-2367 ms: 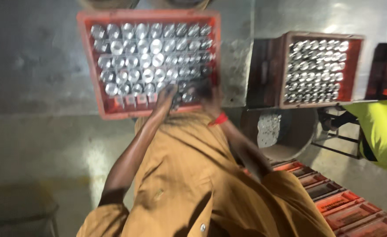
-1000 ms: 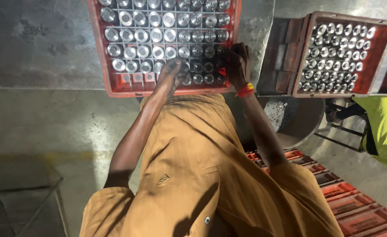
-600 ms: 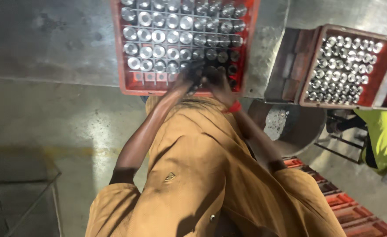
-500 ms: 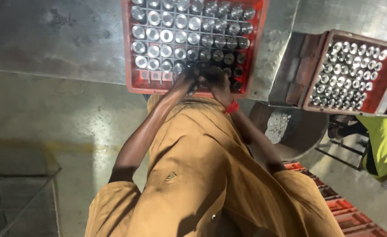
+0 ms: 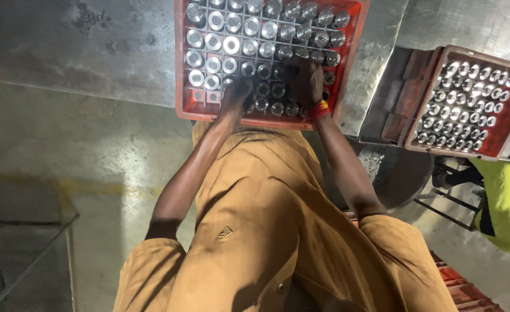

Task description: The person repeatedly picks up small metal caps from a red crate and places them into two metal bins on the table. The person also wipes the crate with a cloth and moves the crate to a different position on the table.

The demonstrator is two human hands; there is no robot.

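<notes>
view: head camera looking straight down the person's own tan shirt (image 5: 266, 231) to both arms stretched forward
main crate: red plastic crate (image 5: 181, 69) with a divider grid, on a scuffed metal worktop (image 5: 93, 52); near edge right at the worktop edge, top of crate cut off by frame
contents: shiny metal cylindrical parts (image 5: 231, 44) standing upright, one per cell; most cells filled, a couple of near-left corner cells look bare
left hand: left hand (image 5: 236, 92) down in the near rows of the crate, left of centre, fingers among the part tops; blurred and dark, cannot tell if it is clenched on a part or just touching
right hand: right hand (image 5: 306, 81) palm down over the near-right rows, fingers spread onto the part tops, resting on them; grip not readable, cannot tell if grasping
wrist: red and yellow band (image 5: 318, 110) on the right wrist, just above the crate's near wall
second crate: another red crate (image 5: 501, 144) full of the same metal parts, tilted, to the right, well apart from the hands
below: dark round metal drum (image 5: 402, 173) under the second crate; more red crates (image 5: 469, 289) bottom right
other person: yellow-green sleeve (image 5: 506, 208) at the right edge, not near the main crate
floor: grey concrete floor (image 5: 81, 156) on the left, faded yellow line across it
</notes>
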